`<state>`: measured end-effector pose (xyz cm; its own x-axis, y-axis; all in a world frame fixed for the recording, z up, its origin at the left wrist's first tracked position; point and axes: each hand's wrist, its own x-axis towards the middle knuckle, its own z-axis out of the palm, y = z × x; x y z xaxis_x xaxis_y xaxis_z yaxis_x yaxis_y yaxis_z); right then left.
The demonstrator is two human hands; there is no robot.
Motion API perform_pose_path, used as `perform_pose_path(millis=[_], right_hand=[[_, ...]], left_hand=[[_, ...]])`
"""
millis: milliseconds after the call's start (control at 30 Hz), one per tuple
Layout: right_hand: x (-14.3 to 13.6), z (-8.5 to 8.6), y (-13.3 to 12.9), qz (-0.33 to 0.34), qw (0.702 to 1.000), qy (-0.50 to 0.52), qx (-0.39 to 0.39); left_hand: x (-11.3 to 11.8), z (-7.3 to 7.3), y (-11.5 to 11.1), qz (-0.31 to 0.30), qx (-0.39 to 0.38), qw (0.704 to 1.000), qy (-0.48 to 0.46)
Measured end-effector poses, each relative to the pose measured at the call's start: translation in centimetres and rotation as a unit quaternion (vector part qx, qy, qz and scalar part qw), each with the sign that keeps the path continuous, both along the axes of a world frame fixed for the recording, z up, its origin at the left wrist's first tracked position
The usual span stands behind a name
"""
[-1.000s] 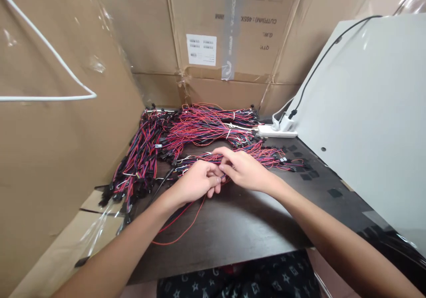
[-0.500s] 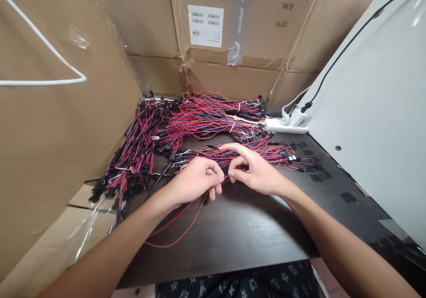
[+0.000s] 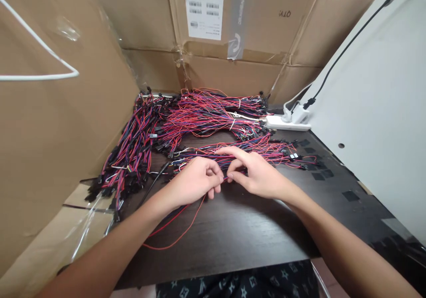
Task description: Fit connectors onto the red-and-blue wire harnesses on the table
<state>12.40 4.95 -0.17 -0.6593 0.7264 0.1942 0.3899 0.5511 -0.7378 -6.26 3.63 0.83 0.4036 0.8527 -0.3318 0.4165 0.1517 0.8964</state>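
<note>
My left hand (image 3: 203, 178) is closed in a pinch on thin red and purple wires, which trail from under it toward the lower left. Close beside it, my right hand (image 3: 248, 169) pinches the same wires between thumb and a finger, its index finger stretched out to the left. A short piece of wire shows between the two sets of fingertips. Just behind both hands lies a bundle of red, blue and black wires (image 3: 273, 151) with small connectors at its ends. Loose red wires (image 3: 173, 248) curve over the dark table (image 3: 233, 236).
Larger wire bundles (image 3: 199, 116) lie at the back, with another pile (image 3: 133, 142) at the left. A white power strip (image 3: 288, 123) sits at the back right. Cardboard (image 3: 266, 76) stands behind, and a white panel (image 3: 376, 89) rises on the right. Black tape squares (image 3: 350, 196) stick to the table.
The view has shifted slightly. The fingertips stay close together, and the piece of wire between them now shows more clearly.
</note>
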Motion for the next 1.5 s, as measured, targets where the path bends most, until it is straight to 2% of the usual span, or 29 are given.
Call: perform_pose_path(millis=[233, 433, 633, 1100, 1300, 1500], right_hand=[[-0.2, -0.2, 0.0, 0.039, 0.995, 0.067, -0.058], [-0.1, 0.1, 0.0, 0.036, 0.994, 0.065, -0.078], [-0.1, 0.8, -0.2, 0.039, 0.991, 0.046, -0.121], [0.0, 0.8, -0.3, 0.05, 0.993, 0.031, -0.101], [0.0, 0.6, -0.1, 0.053, 0.98, 0.046, -0.186], [0.1, 0.2, 0.1, 0.074, 0.953, 0.096, -0.276]], left_hand=[[0.1, -0.1, -0.2, -0.008, 0.003, 1.0, -0.014], [0.2, 0.7, -0.3, -0.019, -0.066, 0.996, -0.056], [0.0, 1.0, -0.4, -0.037, -0.076, 0.995, -0.061], [-0.2, 0.3, -0.3, -0.041, -0.073, 0.995, -0.051], [-0.2, 0.2, -0.4, -0.043, -0.048, 0.998, -0.017], [-0.3, 0.2, -0.4, -0.083, -0.045, 0.996, -0.01]])
